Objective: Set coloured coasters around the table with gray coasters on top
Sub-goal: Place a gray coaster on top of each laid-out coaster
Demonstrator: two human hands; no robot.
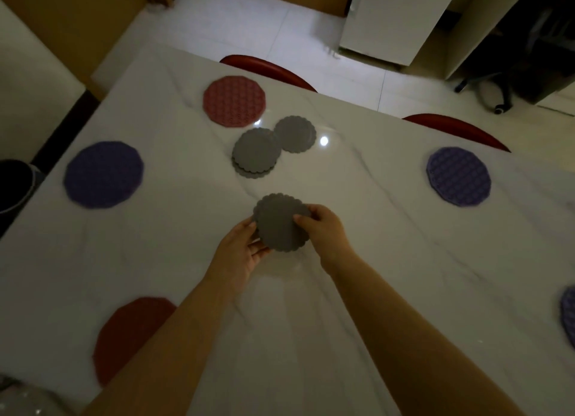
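**Gray coasters in hand, coloured ones waiting bare**

Nearest, a dark red coaster lies flat by the table's near-left edge, partly hidden by the left forearm. Above the table's middle both hands pinch a small stack of gray coasters: the left hand cups its lower-left rim, the right hand closes thumb and fingers over its right rim. These look thin, light and slightly flexible, probably rubbery, with scalloped edges that give good purchase; peeling one off by the rim seems wisest. Farther out, purple coasters flank a second gray pile and a single gray coaster. Farthest sits a pink, bumpy-textured coaster.
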